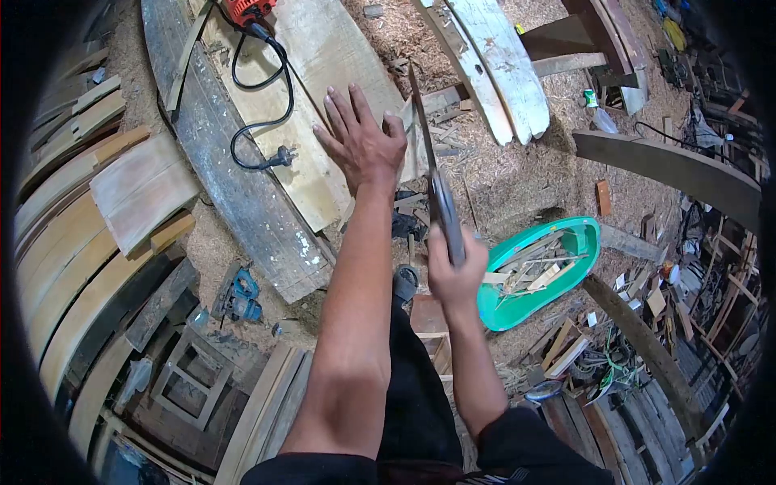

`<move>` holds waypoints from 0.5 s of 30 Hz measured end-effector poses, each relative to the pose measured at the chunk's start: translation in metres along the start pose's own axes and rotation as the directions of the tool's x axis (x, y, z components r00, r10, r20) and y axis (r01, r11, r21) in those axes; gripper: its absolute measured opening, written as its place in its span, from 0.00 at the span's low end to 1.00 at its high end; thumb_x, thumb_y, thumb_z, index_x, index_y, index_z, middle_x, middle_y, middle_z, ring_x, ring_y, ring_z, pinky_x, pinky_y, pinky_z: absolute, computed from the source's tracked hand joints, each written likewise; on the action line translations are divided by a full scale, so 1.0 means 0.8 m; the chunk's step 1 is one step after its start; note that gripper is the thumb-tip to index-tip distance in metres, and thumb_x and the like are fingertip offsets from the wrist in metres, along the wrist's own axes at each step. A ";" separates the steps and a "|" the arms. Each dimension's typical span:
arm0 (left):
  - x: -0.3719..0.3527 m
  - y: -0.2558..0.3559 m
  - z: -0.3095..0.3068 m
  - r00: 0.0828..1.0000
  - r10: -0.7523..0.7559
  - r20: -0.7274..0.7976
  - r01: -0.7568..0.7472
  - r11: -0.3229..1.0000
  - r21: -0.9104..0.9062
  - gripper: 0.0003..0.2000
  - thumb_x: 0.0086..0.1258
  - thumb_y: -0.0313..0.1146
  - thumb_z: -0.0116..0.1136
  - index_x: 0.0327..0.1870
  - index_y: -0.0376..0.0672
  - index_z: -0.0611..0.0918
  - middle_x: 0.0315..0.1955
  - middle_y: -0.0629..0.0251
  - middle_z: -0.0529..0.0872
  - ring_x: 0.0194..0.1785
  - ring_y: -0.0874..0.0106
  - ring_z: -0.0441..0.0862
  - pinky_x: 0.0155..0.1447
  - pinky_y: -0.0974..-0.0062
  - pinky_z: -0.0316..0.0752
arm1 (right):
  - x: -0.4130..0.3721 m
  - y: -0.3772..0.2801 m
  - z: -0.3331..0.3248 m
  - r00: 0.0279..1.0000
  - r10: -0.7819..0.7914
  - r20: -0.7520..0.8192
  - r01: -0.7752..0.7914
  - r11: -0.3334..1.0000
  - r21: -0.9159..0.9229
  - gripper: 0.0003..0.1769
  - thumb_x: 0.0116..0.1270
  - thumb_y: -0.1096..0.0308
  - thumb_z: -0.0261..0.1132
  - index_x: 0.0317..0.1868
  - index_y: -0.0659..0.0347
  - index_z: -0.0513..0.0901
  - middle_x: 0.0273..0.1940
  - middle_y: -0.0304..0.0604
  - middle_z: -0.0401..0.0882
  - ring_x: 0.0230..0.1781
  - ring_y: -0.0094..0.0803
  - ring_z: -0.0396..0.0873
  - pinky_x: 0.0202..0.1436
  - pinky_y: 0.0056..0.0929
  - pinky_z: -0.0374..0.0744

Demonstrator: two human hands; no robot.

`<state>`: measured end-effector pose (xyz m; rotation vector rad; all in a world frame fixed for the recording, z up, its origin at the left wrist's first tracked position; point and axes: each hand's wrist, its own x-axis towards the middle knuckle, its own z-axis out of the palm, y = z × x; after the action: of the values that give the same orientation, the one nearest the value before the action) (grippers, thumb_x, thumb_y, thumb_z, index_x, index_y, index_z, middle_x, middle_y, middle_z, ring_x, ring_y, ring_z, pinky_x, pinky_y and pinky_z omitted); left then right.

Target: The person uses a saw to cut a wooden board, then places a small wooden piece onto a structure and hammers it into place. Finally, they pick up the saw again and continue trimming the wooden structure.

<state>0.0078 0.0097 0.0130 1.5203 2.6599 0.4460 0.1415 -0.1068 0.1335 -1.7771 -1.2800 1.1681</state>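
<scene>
My left hand (368,149) lies with fingers spread on a pale wooden board (323,52), near its right edge. My right hand (457,271) is wrapped round the handle of a handsaw (444,212). Seen nearly edge-on, the saw points away from me, its blade close beside the board's right edge and the thumb of my left hand. Another light plank (317,192) runs along the left of the board. On that plank rests a black cable (288,85) with its plug, leading up to a red power tool (247,10).
A green tub (594,242) of wood offcuts stands on the shavings-covered floor at right. A blue power tool (241,297) sits on the floor at lower left. White-painted planks (505,77) lie at the top right; stacked curved boards (69,267) line the left.
</scene>
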 end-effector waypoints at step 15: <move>-0.007 -0.002 0.000 1.000 0.007 -0.006 -0.008 0.999 -0.036 0.36 0.69 0.49 0.47 0.78 0.45 0.63 0.79 0.47 0.55 0.83 0.57 0.49 0.80 0.43 0.38 | 0.028 -0.003 0.020 1.000 -0.005 0.017 0.005 0.999 0.049 0.07 0.64 0.72 0.65 0.29 0.66 0.79 0.18 0.43 0.72 0.18 0.21 0.69 0.24 0.30 0.72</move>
<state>0.0097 0.0040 0.0122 1.5221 2.6366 0.4968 0.1284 -0.0849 0.1231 -1.7314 -1.2545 1.2037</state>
